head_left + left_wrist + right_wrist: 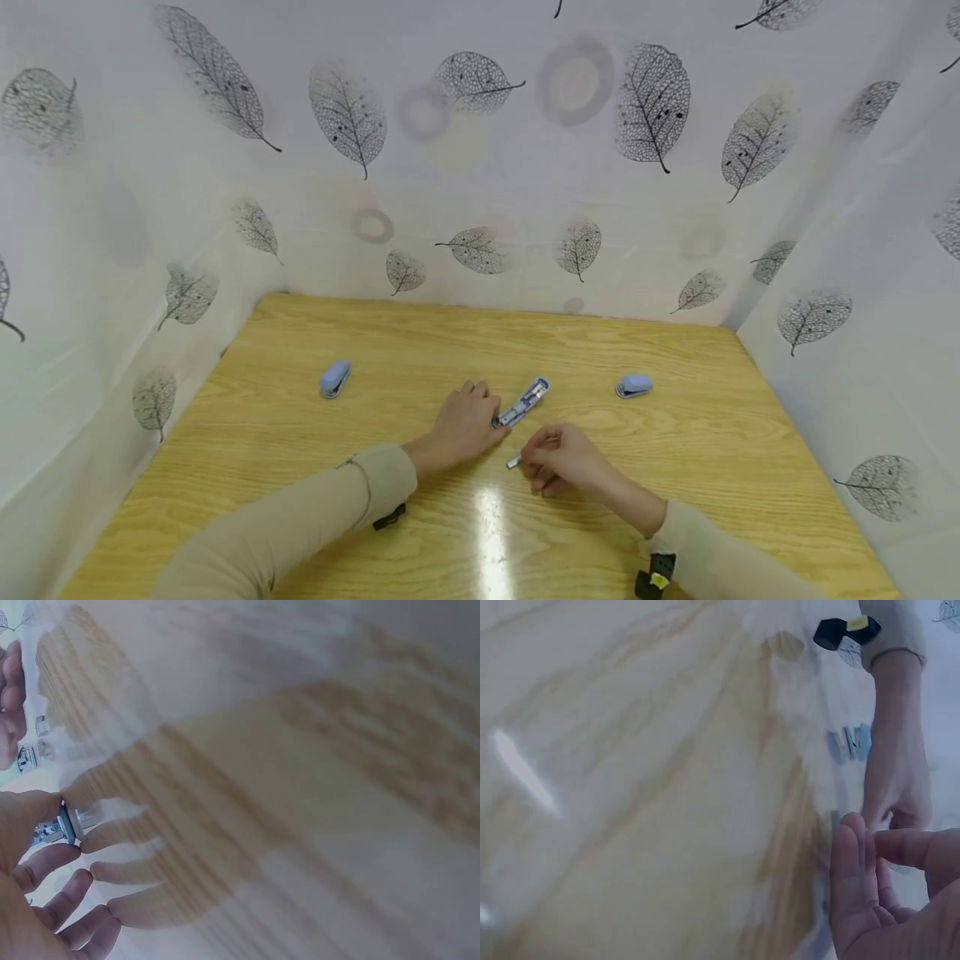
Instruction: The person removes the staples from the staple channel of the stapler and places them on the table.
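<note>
A light blue stapler point(525, 402) lies opened out flat near the middle of the table, its metal inside facing up. My left hand point(467, 421) pinches its near end between thumb and index finger; the left wrist view shows that stapler end point(69, 825) between the fingertips. Lower and to the right, my right hand point(566, 458) pinches a short silver staple strip point(513, 462) between thumb and fingers. The strip points toward the left hand, a little apart from the stapler. In the right wrist view the fingers of my right hand point(892, 889) hide most of the strip.
One small closed blue stapler point(334, 379) sits at the left of the wooden table point(300, 467), and another blue stapler point(634, 385) at the right. A white leaf-patterned curtain point(480, 192) borders the table's back and sides.
</note>
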